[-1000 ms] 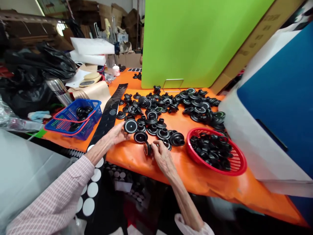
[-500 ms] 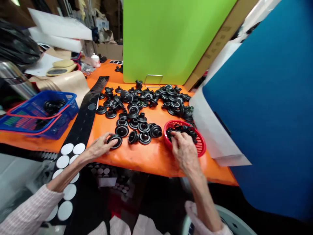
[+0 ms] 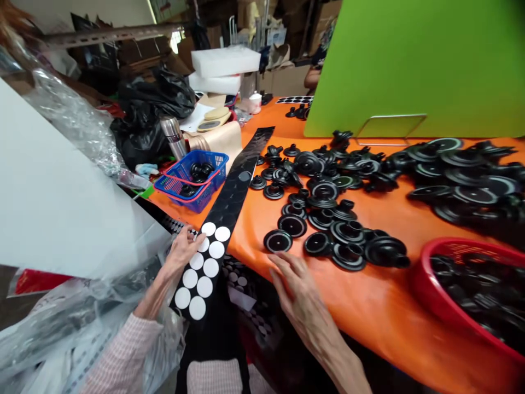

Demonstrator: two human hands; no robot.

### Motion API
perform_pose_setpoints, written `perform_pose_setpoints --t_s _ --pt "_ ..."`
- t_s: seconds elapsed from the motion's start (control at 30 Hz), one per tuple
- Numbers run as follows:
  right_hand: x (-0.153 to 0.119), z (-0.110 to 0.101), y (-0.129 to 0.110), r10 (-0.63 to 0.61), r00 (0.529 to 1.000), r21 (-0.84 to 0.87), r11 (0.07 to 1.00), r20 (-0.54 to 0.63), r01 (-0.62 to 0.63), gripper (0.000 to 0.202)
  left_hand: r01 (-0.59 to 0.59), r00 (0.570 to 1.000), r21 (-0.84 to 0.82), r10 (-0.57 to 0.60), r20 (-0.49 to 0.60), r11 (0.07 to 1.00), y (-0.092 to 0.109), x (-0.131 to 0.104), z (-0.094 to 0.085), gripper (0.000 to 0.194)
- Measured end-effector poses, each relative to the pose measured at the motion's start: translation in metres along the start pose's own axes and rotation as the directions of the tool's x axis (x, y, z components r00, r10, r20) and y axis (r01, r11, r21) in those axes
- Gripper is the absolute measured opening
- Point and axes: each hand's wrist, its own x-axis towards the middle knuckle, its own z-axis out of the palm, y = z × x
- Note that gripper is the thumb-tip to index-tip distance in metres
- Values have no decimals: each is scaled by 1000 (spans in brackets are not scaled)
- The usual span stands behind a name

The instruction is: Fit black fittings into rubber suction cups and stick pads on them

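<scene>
My left hand [image 3: 184,249] is at the left edge of the black strip [image 3: 230,202], its fingertips on a white round sticker [image 3: 202,244] near the strip's front end. Its thumb and fingers are drawn together. Fingers apart and holding nothing, my right hand [image 3: 293,284] reaches over the table's front edge, its fingertips just below a black disc [image 3: 278,241] that lies flat. More black round parts with short stems [image 3: 346,232] are spread behind and to the right of that disc.
A red basket [image 3: 426,284] of black parts stands at the right, a blue basket [image 3: 223,164] at the left. Behind rises a green panel [image 3: 410,65] with a wire handle. A person's arm [image 3: 312,78] shows beyond it.
The view has turned left. My left hand has left the black disc and moved to the sticker strip. My right hand has come out of the red basket towards the disc and opened.
</scene>
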Motion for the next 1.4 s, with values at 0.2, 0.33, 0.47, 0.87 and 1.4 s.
perform_pose_setpoints --t_s 0.2,0.33,0.47,0.87,1.4 --pt "31 19 23 40 989 -145 987 -143 -62 36 190 936 -393 -45 350 900 -4 0 10 40" --pt "15 18 -2 134 981 -40 989 -142 -141 29 317 882 -580 -8 471 751 -5 -7 9 45" --pt "6 39 -25 158 982 -43 986 -101 -163 29 374 864 -590 -38 502 716 -13 -11 -2 44" --pt "38 25 27 298 927 -17 951 -229 -310 32 395 854 -509 -102 510 765 -27 -10 -10 46" --pt "7 90 -58 219 976 190 959 -18 -211 29 408 863 -650 -39 503 641 -17 7 5 32"
